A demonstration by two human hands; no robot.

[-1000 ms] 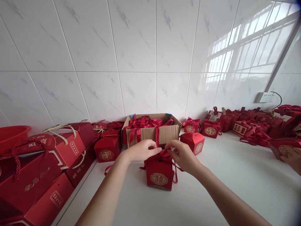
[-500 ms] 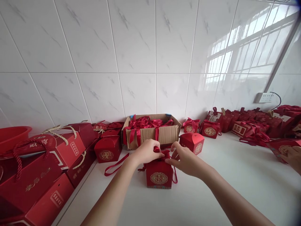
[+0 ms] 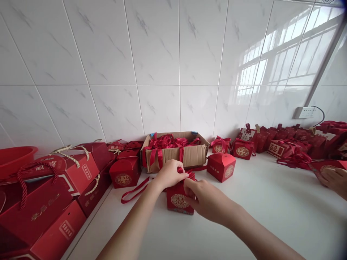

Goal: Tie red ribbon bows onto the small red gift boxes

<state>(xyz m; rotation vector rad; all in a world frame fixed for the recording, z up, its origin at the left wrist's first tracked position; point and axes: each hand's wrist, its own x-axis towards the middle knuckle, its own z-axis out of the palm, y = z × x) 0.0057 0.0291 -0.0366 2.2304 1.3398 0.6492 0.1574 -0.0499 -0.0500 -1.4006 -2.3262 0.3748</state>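
Observation:
In front of me on the white counter stands a small red gift box (image 3: 177, 202) with a round gold emblem, turned slightly. My left hand (image 3: 173, 173) pinches a red ribbon (image 3: 191, 174) at the top of the box. My right hand (image 3: 202, 196) is closed at the box's upper right corner, fingers curled over its front; whether they grip ribbon there is hidden. A loose loop of red ribbon (image 3: 131, 195) lies to the left of the box. Just behind, a cardboard box (image 3: 191, 156) holds a heap of red ribbons (image 3: 169, 141).
Red gift boxes stand at left (image 3: 124, 173) and right (image 3: 221, 167) of the cardboard box. Large rope-handled red boxes (image 3: 51, 202) fill the left side, by a red basin (image 3: 16, 159). At far right, another person's hand (image 3: 336, 180) touches a red box (image 3: 320, 169).
My right hand has come left and down, across the front corner of the gift box. The box has turned and shifted slightly left. My left hand keeps its pinch.

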